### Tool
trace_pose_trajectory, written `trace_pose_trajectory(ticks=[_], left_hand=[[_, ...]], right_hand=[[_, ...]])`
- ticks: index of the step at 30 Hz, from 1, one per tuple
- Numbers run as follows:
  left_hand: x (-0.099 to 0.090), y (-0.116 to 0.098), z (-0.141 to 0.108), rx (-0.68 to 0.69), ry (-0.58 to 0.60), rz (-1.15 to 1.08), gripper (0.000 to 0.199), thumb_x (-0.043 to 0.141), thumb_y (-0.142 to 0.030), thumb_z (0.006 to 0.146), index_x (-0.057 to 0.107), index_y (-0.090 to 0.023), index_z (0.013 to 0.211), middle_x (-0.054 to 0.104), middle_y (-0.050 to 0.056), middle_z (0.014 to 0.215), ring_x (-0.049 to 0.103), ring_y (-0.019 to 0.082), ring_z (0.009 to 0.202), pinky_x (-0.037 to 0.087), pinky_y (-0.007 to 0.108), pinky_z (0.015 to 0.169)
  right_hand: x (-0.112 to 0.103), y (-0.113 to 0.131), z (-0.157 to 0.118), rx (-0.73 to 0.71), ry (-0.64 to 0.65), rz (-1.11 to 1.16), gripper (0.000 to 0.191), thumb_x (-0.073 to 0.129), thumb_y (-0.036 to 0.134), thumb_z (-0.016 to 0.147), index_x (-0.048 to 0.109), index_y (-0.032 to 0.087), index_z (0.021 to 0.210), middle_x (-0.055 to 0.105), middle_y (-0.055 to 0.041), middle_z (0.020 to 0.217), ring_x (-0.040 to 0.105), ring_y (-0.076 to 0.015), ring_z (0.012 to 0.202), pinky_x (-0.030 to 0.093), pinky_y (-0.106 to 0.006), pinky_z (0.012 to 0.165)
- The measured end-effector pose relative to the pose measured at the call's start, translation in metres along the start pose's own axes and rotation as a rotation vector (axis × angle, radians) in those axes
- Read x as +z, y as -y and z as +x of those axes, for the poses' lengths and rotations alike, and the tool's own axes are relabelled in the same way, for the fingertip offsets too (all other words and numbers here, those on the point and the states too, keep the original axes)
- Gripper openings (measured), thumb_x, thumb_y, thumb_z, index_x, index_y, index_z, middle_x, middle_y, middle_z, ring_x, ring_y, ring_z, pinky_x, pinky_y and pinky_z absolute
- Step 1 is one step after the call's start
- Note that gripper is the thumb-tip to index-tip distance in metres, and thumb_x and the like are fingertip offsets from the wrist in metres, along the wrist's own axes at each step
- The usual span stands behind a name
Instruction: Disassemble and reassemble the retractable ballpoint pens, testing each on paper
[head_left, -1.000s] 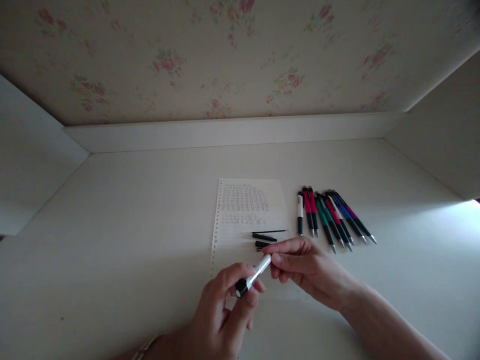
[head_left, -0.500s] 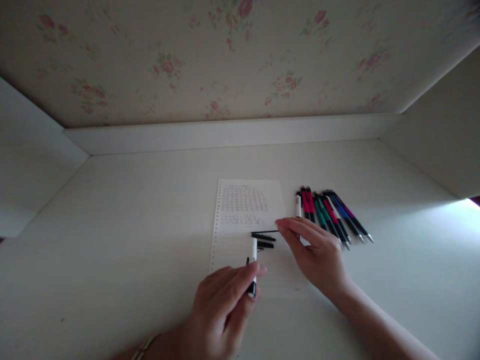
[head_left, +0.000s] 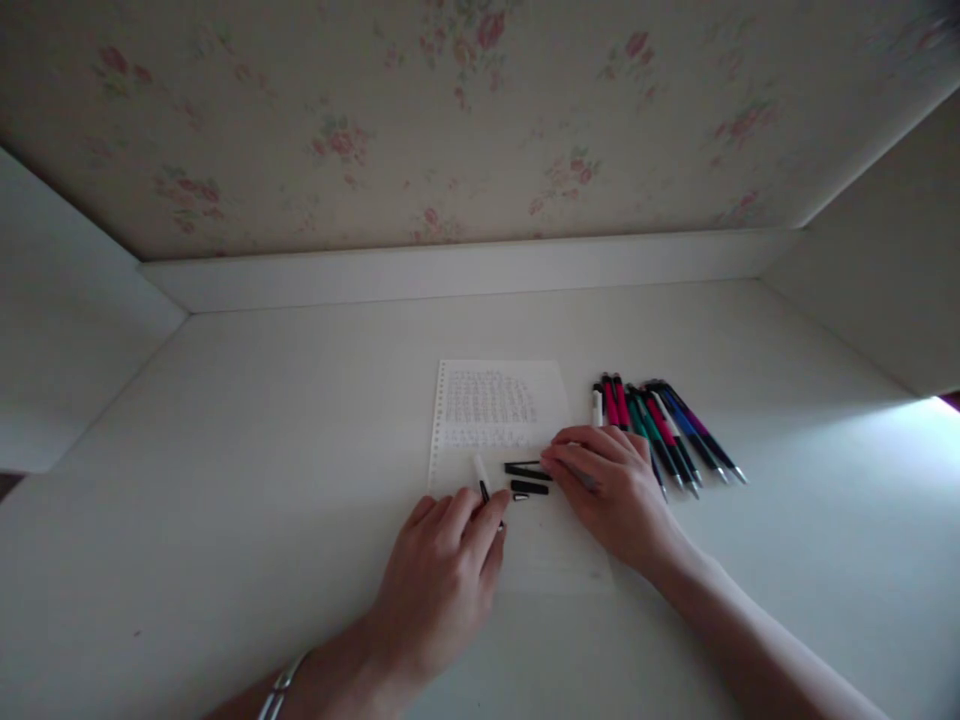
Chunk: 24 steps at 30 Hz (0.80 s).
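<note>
My left hand (head_left: 454,570) is closed around a white pen barrel (head_left: 480,468) with a black clip, low over the lined paper (head_left: 495,400). Its white end points away from me. The fingertips of my right hand (head_left: 611,490) are pinched at the end of a thin black pen refill (head_left: 525,463), which is down at the paper. Just below the refill lie a black pen part (head_left: 525,472), a thicker black grip (head_left: 529,488) and a small metallic pen tip (head_left: 520,497). My right fingers partly cover the refill.
Several pens with red, green, white, blue and purple barrels (head_left: 679,430) lie in a row right of the paper, partly behind my right hand. A white wall board (head_left: 465,272) edges the desk (head_left: 285,430) at the back, with side panels left and right.
My left hand has lowered the white barrel toward the paper and tilted it to the left. My right hand has brought the refill down beside the black parts.
</note>
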<state>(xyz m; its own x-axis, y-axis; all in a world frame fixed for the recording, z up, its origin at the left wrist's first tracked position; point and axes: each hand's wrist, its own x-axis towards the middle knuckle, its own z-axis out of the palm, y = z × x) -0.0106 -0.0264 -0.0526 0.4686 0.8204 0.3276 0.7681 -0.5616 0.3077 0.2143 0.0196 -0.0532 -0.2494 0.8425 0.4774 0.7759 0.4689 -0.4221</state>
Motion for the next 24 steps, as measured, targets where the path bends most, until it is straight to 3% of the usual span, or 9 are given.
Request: trace_pose_trajectory(ticks=[12,17,24], left_hand=[[-0.003,-0.006,-0.001,-0.017,0.032,0.014,0.025,0.062,-0.028,0.096,0.065,-0.020,0.119,0.063,0.006,0.092,0.064,0.024,0.078,0.056,0.043,0.074],[-0.006,-0.009,-0.003,0.099,-0.003,0.079,0.019,0.057,-0.022,0.098,0.065,-0.017,0.115,0.063,0.004,0.084,0.064,0.022,0.071,0.052,0.039,0.070],[-0.007,-0.012,-0.014,0.355,-0.050,0.008,0.018,0.050,-0.014,0.097,0.066,-0.013,0.105,0.061,0.000,0.067,0.060,0.019,0.058,0.049,0.036,0.060]], right_hand=[[0.004,-0.004,-0.002,0.064,-0.004,-0.077,0.014,0.066,0.027,0.096,0.078,0.026,0.089,0.077,-0.0037,0.100,0.064,-0.0247,0.091,0.039,-0.043,0.086],[0.004,-0.004,-0.002,0.079,0.006,-0.075,0.014,0.066,0.027,0.096,0.078,0.026,0.088,0.077,-0.0041,0.099,0.065,-0.0254,0.091,0.041,-0.044,0.085],[0.003,-0.006,-0.001,0.124,-0.087,-0.066,0.017,0.063,0.028,0.097,0.076,0.022,0.088,0.077,-0.0063,0.096,0.067,-0.0260,0.089,0.042,-0.043,0.083]])
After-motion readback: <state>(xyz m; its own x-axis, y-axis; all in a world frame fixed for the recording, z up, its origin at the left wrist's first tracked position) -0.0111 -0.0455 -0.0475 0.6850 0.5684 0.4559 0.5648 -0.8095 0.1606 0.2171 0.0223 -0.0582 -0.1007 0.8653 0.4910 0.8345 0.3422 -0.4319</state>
